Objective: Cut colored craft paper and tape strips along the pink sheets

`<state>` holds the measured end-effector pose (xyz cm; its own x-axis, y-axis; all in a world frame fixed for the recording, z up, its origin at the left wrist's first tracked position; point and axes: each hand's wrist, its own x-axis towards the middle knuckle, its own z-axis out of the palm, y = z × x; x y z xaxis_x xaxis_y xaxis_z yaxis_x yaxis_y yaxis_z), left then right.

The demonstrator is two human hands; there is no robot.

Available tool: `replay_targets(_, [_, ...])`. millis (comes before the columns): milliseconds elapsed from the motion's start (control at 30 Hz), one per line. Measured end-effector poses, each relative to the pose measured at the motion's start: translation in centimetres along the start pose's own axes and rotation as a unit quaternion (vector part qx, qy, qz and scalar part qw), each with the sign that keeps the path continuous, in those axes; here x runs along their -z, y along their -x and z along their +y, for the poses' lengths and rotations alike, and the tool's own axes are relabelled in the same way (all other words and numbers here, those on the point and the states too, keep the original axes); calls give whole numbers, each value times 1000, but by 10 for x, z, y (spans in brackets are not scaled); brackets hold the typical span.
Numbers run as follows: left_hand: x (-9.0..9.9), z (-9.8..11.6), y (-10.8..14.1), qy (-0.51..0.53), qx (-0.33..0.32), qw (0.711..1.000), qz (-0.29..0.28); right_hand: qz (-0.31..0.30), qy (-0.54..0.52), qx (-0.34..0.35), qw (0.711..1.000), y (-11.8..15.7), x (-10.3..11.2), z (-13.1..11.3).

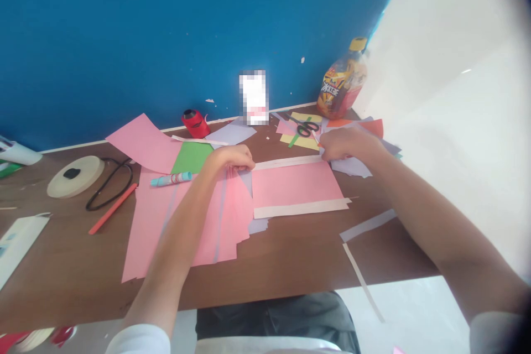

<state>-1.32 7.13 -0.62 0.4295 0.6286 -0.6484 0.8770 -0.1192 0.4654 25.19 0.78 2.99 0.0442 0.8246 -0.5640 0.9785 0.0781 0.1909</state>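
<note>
A pink sheet of paper (292, 183) lies on the table in front of me. One white strip (290, 162) runs along its far edge, and another white strip (301, 209) lies along its near edge, sticking out a little past the right side. My left hand (237, 157) is closed at the left end of the far strip. At the opposite end of that strip, my right hand (342, 144) is closed with its fingers pinched together. Both sets of fingertips are partly hidden. Under my left forearm lies a spread stack of pink sheets (153, 232).
Scissors (306, 128) rest on coloured scraps behind the sheet. A drink bottle (343, 80) stands by the wall. At left are a blue marker-like tube (171, 179), a tape roll (89, 177), a black cord (93, 199) and an orange stick (113, 209). A pale strip (363, 282) hangs over the table edge.
</note>
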Motion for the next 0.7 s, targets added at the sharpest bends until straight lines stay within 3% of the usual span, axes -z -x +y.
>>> replay_targets(267, [-3, 7, -1, -98, 21, 994, 35, 40, 6, 0, 999, -13, -12, -4])
replay_targets(500, [-9, 12, -4, -143, -14, 987, 70, 75, 24, 6, 997, -12, -22, -12])
replay_targets(700, [13, -8, 9, -41, -63, 997, -35, 97, 21, -6, 995, 8, -15, -18])
